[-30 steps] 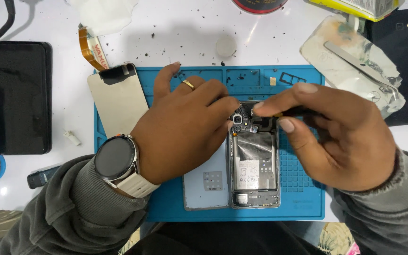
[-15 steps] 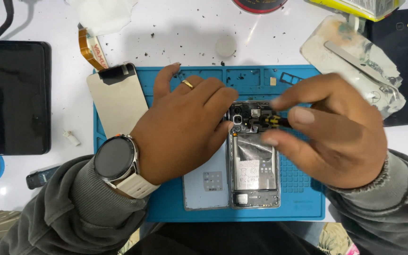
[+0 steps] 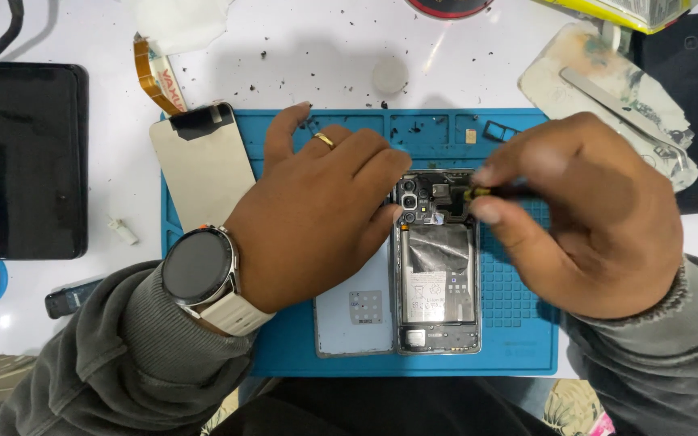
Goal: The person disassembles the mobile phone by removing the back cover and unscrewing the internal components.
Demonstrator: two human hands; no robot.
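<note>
We see the opened smartphone with its silver-wrapped battery and dark camera module bared (image 3: 436,266) lying flat on the blue ribbed silicone repair mat (image 3: 519,323), directly under both sets of fingertips. The right hand (image 3: 591,218) pinches a thin, dark screwdriver-like tool (image 3: 478,193) between thumb and forefinger, its tip over the phone's upper board; we judge a small screw or connector is being worked, which calls for a steady, light touch. The left hand (image 3: 317,210) lies flat, fingers loosely together, bracing the phone's top left edge. Just left of those fingers lies the pale blue, smooth back cover (image 3: 357,311); further left, a beige display panel (image 3: 203,161).
</note>
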